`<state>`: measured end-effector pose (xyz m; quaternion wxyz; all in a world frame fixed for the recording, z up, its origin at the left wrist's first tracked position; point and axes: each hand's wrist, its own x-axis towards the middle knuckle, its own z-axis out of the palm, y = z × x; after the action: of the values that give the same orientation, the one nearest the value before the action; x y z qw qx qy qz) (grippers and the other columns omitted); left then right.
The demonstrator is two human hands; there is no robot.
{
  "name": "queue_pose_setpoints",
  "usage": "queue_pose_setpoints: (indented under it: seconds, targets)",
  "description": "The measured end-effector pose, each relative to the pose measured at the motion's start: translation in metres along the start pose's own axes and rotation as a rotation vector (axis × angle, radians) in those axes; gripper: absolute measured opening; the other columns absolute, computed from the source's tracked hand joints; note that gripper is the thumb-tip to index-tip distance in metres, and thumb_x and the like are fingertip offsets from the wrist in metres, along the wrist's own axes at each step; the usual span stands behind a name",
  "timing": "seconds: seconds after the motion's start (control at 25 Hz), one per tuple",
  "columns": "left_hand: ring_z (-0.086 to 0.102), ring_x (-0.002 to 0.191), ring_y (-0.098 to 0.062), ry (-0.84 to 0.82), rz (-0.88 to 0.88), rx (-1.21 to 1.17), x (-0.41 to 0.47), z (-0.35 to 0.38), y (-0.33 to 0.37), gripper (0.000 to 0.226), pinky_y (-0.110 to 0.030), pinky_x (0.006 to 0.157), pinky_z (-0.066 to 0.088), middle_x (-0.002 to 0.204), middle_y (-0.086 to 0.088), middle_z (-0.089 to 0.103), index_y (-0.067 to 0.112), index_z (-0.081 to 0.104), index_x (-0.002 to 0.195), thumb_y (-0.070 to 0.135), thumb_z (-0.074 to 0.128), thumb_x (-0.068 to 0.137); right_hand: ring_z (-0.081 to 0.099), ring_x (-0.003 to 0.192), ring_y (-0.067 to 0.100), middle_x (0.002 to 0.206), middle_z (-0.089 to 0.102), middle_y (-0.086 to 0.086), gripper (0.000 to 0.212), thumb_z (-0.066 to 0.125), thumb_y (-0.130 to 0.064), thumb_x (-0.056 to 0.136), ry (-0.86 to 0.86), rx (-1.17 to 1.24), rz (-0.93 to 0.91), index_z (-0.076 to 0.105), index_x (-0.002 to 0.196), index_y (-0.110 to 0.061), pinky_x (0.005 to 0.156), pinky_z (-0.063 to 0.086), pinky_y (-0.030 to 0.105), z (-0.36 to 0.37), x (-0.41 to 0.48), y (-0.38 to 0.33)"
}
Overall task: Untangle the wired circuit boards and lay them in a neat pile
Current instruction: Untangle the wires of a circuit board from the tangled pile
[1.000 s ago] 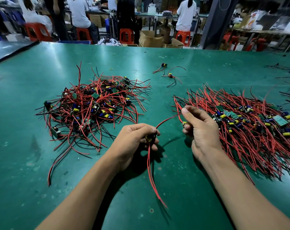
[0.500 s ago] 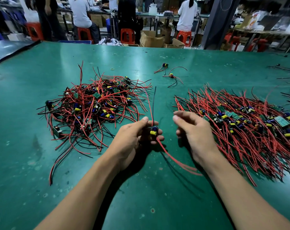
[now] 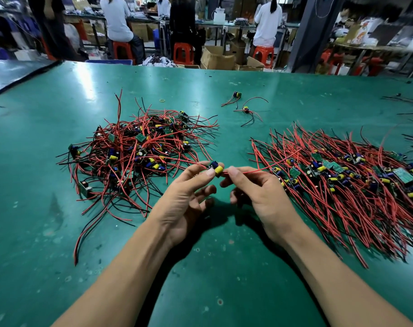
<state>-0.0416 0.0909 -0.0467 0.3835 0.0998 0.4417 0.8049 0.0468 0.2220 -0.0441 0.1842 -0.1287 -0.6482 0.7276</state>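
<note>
A small circuit board (image 3: 215, 168) with a yellow and a blue part is pinched between the thumb and forefinger of my left hand (image 3: 186, 199) above the green table (image 3: 59, 232). My right hand (image 3: 259, 194) pinches its red wire (image 3: 257, 170) just right of the board; the wire runs off toward the right. A tangled heap of wired boards (image 3: 134, 152) lies to the left. A flatter pile of boards with combed-out red wires (image 3: 342, 185) lies to the right.
Two loose wired boards (image 3: 236, 95) (image 3: 246, 110) lie farther back on the table, with a small rubber band (image 3: 162, 100) near them. More wires (image 3: 408, 100) lie at the far right edge. People sit on red stools at benches beyond the table.
The board in my left hand has risen and turned. Its red wires, hanging toward me before, now run sideways to the right. My right hand has closed in and taken hold of the wire.
</note>
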Motion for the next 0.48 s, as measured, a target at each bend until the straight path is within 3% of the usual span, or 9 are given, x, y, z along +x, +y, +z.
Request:
queue_pose_setpoints:
  seconds: [0.16,0.24,0.32,0.4,0.48]
  targets:
    - [0.061,0.06,-0.005,-0.049,0.0,0.038,-0.001,0.001,0.001,0.033,-0.015,0.053,0.045,0.096,0.01,0.073,0.031,0.078,0.095,0.017,0.075,0.065,0.052,0.052,0.008,0.072,0.067,0.0,0.014,0.072,-0.033,0.075,0.002,0.23,0.143,0.077,0.075,-0.02,0.047,0.042,0.018,-0.002,0.002,-0.006]
    - [0.065,0.061,-0.008,-0.074,-0.037,0.051,-0.002,0.001,0.003,0.024,-0.017,0.054,0.05,0.092,0.006,0.075,0.028,0.08,0.087,0.017,0.071,0.068,0.051,0.052,0.008,0.069,0.064,-0.002,0.012,0.071,-0.032,0.076,-0.061,0.278,0.183,0.074,0.071,-0.022,0.05,0.04,0.017,-0.009,0.003,-0.01]
    - [0.064,0.055,-0.012,-0.084,-0.114,0.052,-0.003,0.003,0.006,0.016,-0.021,0.051,0.052,0.078,0.001,0.072,0.022,0.079,0.08,0.033,0.068,0.076,0.049,0.05,0.006,0.066,0.06,-0.004,0.015,0.072,-0.033,0.078,-0.125,0.257,0.201,0.07,0.067,-0.023,0.046,0.036,0.016,-0.014,0.002,-0.012]
    - [0.064,0.053,-0.016,-0.109,-0.165,0.1,-0.004,0.005,0.006,0.035,-0.023,0.051,0.053,0.071,-0.003,0.068,0.016,0.073,0.085,0.049,0.067,0.073,0.047,0.052,0.007,0.067,0.058,-0.002,0.016,0.077,-0.034,0.075,-0.147,0.214,0.203,0.069,0.069,-0.022,0.046,0.034,0.016,-0.015,0.002,-0.012]
    - [0.067,0.057,-0.019,-0.154,-0.153,0.159,-0.005,0.006,0.002,0.038,-0.026,0.055,0.056,0.076,-0.006,0.067,0.013,0.064,0.089,0.046,0.071,0.069,0.049,0.061,0.013,0.076,0.061,0.005,0.017,0.081,-0.035,0.073,-0.145,0.178,0.213,0.07,0.073,-0.021,0.055,0.035,0.024,-0.016,0.002,-0.01]
